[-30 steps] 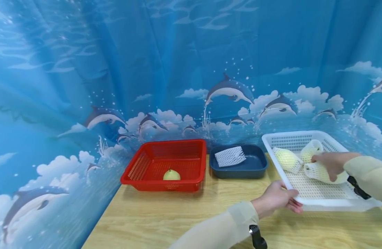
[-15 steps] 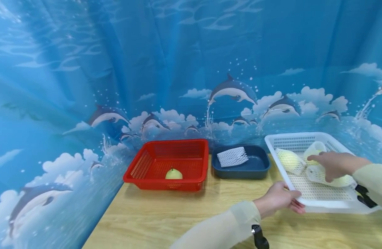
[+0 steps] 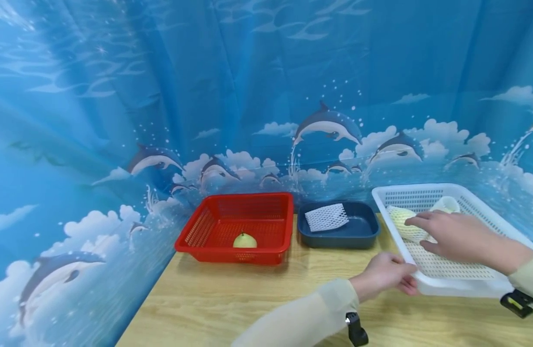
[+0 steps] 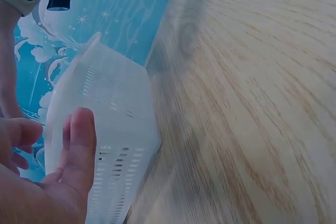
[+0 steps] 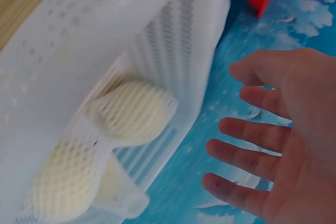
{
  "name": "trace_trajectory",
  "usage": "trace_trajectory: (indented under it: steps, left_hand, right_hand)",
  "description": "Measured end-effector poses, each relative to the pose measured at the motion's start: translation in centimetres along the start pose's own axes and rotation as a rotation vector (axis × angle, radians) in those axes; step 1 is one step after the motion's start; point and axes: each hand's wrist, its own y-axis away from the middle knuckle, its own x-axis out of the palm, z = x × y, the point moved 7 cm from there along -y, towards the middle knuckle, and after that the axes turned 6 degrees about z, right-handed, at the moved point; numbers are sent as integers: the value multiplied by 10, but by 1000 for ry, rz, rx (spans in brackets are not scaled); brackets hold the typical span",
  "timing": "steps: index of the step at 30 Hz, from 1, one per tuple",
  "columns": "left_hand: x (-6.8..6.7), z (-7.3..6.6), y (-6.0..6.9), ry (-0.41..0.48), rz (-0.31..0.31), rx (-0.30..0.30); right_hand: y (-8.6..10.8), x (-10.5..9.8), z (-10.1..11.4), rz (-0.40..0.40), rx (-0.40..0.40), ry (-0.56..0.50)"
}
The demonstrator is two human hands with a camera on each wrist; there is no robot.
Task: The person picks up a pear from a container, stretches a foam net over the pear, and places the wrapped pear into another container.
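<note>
A white perforated plastic basket (image 3: 459,285) stands at the table's right, holding pears in white foam nets. My left hand (image 3: 385,274) grips its front-left corner, thumb over the rim and fingers against the outer wall (image 4: 121,135). My right hand (image 3: 459,236) hovers over the basket with fingers spread and nothing in them. In the right wrist view, one netted pear (image 5: 137,113) lies near the corner, another netted pear (image 5: 65,182) below it, and a third net (image 5: 126,198) is partly hidden. From the head, one netted pear (image 3: 403,221) shows left of my right hand.
A red basket (image 3: 236,252) at the left holds a bare pear (image 3: 245,241). Between the two baskets stands a dark blue tray (image 3: 340,241) with a white foam net (image 3: 327,218) in it. A dolphin-print curtain (image 3: 266,96) hangs behind the wooden table (image 3: 249,299).
My right hand has risen off the netted pears and moved toward the front left, its fingers spreading. My left hand keeps its place at the basket's corner. The head view has shifted slightly.
</note>
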Motion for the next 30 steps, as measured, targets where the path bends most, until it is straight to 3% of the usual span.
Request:
trace_trajectory:
  steps: [9,19,25,30]
  left_hand:
    - [-30,-13,21,-81,32,75]
    - [-89,-37,64,-323,53,103]
    - [-126,-52,92,-446,8,164]
    - [-163,-65,114,-560,-86,227]
  right_hand:
    - [0,-17,44,-85,-26,-95]
    - [-4,-18,91,-88,-45,-238]
    - [-7,-12,112,-79,-111,-299]
    - [-8,-6,125,-103,-148,-300]
